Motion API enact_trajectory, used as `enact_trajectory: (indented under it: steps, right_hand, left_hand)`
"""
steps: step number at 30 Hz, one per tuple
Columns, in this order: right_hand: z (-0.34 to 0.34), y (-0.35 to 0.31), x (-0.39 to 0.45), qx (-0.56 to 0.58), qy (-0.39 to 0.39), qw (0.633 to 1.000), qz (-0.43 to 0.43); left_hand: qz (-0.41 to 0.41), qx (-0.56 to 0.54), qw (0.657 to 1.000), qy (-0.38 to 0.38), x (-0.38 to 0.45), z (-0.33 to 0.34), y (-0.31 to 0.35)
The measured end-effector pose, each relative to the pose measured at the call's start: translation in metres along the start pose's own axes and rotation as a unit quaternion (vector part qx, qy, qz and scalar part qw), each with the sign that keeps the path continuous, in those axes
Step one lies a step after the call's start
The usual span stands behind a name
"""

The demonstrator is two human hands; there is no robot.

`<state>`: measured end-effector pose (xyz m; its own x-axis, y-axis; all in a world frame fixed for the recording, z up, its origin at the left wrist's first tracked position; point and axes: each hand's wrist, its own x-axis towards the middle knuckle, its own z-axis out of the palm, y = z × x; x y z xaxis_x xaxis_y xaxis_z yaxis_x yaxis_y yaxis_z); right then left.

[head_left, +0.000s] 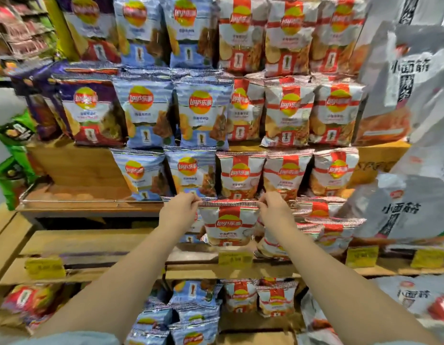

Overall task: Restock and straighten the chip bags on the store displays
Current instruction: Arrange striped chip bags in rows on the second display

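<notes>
A red-and-white chip bag (pixel 228 224) stands upright at the front of a wooden shelf (pixel 91 241), just below centre. My left hand (pixel 180 207) pinches its top left corner and my right hand (pixel 273 207) pinches its top right corner. More red-and-white bags (pixel 325 230) lean in a loose pile to its right. Behind and above it, a row of blue bags (pixel 191 174) and red-and-white bags (pixel 287 175) stands upright on the tier above.
Higher tiers hold purple bags (pixel 91 110), blue and red-and-white bags in rows. Large grey snack bags (pixel 402 210) hang at the right. Green bags (pixel 12 155) sit at the far left. Yellow price tags (pixel 234 257) line the shelf edge. Lower shelf holds more bags (pixel 193 312).
</notes>
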<state>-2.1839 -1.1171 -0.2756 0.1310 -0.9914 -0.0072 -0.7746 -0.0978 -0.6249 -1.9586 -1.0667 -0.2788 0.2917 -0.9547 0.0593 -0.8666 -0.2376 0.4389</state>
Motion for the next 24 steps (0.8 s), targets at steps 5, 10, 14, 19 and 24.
enact_trajectory:
  steps: [5,10,14,19,24]
  right_hand:
    - [0.020,0.013,0.028,-0.039,-0.009,0.999,0.020]
    - [0.033,0.027,0.043,-0.059,-0.020,0.997,0.052]
    - [0.040,0.036,0.051,-0.073,-0.036,0.996,0.041]
    - [0.042,0.049,0.057,-0.051,-0.051,0.996,0.054]
    - [0.036,0.061,0.059,0.045,-0.092,0.992,0.067]
  left_hand:
    - [0.032,0.013,0.998,-0.053,0.027,0.027,-0.012]
    - [0.014,0.005,0.995,-0.104,0.043,0.049,-0.015]
    - [0.006,-0.008,0.993,-0.120,0.050,0.067,-0.021]
    - [-0.020,-0.041,0.989,-0.140,0.053,0.080,-0.021]
    - [-0.078,-0.164,0.975,-0.127,0.046,0.089,-0.026]
